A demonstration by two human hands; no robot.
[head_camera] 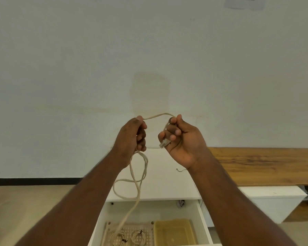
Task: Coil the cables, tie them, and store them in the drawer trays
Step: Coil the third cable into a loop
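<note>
Overhead, in the only view, both hands are raised in front of a pale wall with a cream cable strung between them. The left hand has its fingers curled round the cable, which leaves the fist at the top and also drops below it in two or three slack loops. From there one long strand trails down into the open drawer. The right hand grips the cable's other end, fingers closed over it, with the pale plug poking out under the fingers.

Below, the drawer holds a pegboard-like tray on the left and a yellow tray beside it on the right. Two small coils already lie tied with dark ties on the left tray, so part of the job looks done. The yellow tray seems to hold no cable, though its lower part is cut off.

By my reading, this cable is early in its coiling: loops are loose and uneven, much of it still hangs, and no tie is on it. A small dark tie lies on the white worktop behind the wrists. Coiling, tying and storing remain.
</note>
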